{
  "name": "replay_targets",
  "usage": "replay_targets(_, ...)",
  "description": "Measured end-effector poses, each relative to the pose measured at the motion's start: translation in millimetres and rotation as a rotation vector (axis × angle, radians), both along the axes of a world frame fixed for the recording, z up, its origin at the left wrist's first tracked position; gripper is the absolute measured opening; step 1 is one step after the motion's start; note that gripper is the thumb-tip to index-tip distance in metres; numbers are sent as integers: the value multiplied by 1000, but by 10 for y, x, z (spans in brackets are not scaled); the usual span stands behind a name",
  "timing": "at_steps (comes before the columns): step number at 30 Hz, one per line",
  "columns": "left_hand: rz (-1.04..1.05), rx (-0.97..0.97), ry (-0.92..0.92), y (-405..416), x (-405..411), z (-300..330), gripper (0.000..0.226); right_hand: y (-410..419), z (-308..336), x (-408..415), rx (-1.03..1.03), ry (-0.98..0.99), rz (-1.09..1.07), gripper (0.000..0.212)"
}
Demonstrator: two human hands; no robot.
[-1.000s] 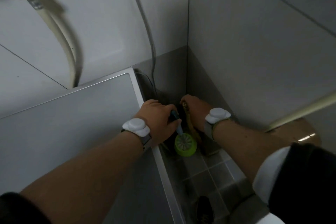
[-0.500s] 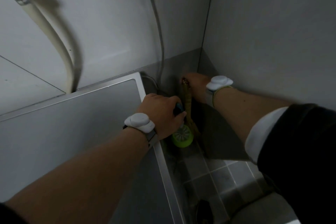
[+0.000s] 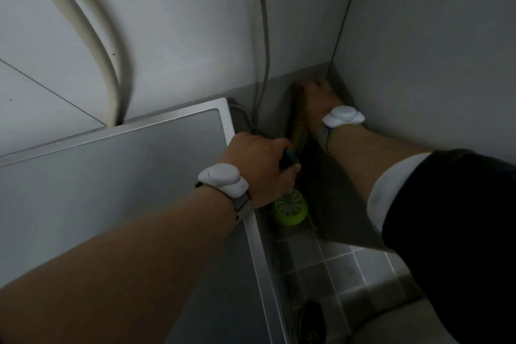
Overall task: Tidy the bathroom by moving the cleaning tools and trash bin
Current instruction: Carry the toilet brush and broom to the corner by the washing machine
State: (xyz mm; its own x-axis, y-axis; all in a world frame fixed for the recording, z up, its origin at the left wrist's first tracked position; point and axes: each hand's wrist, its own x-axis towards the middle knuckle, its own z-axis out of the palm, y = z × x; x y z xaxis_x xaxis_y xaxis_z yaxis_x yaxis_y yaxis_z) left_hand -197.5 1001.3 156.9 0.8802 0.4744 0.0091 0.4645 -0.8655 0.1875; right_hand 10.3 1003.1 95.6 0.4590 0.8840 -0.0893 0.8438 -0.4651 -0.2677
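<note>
left hand clenched on toilet brush handle | right hand grasping broom stick | both likely light, stiff; hold mid-handle

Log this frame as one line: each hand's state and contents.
left hand: shut on blue brush handle, green holder below | right hand: on brownish handle in corner, grip unclear | phase: lifting tools
</note>
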Motion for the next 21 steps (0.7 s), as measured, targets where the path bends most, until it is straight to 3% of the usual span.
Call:
replay_targets(4,7,-8,0,-4,3,1,39,-159,-67,8,246,52,-238,35)
replay_targets(5,5,-9,0,-6,3,8,39,-237,26,-26,230,257,-316,38)
replay_targets(7,3,-9,5,-4,10,21,39,-332,10,-140,202,130,-474,41)
replay_targets(9,4,-11,13,-3,13,28,40,-480,-264,-234,59,44,-167,27)
replay_targets(11,11,3,16,-10,18,23,42,-584,-310,-324,15,208,-18,25)
replay_targets(15,43,20,34,-18,39,-3,47,-811,-387,-414,-26,287,54,30)
replay_targets(18,53,35,44,-6,38,-20,48,-841,-311,-554,-2,356,97,22)
replay_targets(21,46,54,61,-12,42,-16,47,-811,-256,-665,-16,503,166,36)
